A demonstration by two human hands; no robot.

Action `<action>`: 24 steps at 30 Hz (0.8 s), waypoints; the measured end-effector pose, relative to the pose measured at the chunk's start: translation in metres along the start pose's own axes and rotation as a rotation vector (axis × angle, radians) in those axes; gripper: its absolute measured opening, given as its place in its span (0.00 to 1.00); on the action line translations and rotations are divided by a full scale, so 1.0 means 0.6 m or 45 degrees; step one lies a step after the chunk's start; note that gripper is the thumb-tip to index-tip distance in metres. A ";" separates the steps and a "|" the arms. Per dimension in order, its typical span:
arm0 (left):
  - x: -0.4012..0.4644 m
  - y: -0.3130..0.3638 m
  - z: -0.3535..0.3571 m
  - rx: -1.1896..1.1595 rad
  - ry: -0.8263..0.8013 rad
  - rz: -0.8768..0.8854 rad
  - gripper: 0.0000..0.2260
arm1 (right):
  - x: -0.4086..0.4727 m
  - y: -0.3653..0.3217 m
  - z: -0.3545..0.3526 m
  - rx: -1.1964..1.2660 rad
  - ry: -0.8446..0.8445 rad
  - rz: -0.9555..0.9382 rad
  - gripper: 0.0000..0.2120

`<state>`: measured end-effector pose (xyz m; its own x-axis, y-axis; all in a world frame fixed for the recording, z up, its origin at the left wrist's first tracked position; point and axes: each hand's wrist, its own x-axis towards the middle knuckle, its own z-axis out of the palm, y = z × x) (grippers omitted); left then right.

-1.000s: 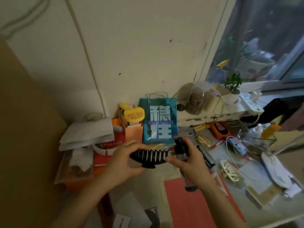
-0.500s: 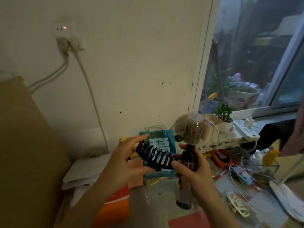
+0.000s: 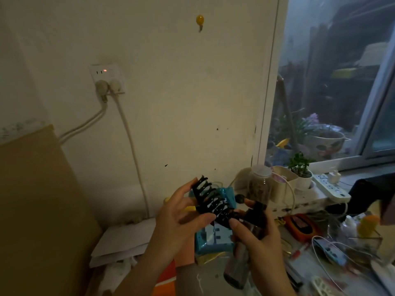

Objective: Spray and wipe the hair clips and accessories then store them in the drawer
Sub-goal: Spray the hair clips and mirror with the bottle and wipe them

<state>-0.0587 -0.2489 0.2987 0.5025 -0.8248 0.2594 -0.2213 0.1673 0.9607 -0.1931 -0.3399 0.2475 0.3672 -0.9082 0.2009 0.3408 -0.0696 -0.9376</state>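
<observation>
My left hand [image 3: 177,223] grips a large black claw hair clip [image 3: 210,199], held up in front of the wall with its teeth pointing up and left. My right hand [image 3: 259,242] is wrapped around a small dark spray bottle [image 3: 241,263], its black nozzle right beside the clip's lower end. A white hair clip [image 3: 320,285] lies on the desk at the bottom right, partly cut off by the frame edge. No drawer is in view.
A teal gift bag [image 3: 215,240] stands behind my hands. A clear jar [image 3: 259,186], potted plant [image 3: 300,167], power strip [image 3: 331,186], orange case [image 3: 299,225] and cables crowd the desk's right side. White papers [image 3: 124,240] lie left, beside a brown board [image 3: 36,210].
Both hands have lifted the clip and bottle higher, and the clip has tilted steeper. The view has swung upward, showing more wall, the socket and a yellow hook.
</observation>
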 end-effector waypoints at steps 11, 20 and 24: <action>0.022 0.029 -0.043 0.038 0.013 0.038 0.28 | -0.018 -0.096 -0.020 -0.616 -0.255 -0.448 0.39; 0.047 0.077 -0.058 0.006 0.044 0.178 0.27 | -0.008 -0.150 0.012 -1.153 -0.223 -0.938 0.24; 0.056 0.109 -0.059 -0.020 0.033 0.263 0.28 | 0.005 -0.168 0.027 -1.057 -0.237 -0.882 0.30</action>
<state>-0.0264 -0.2465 0.3738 0.4690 -0.7580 0.4532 -0.3086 0.3402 0.8883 -0.2123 -0.3289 0.3470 0.4694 -0.4932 0.7325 -0.1396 -0.8605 -0.4899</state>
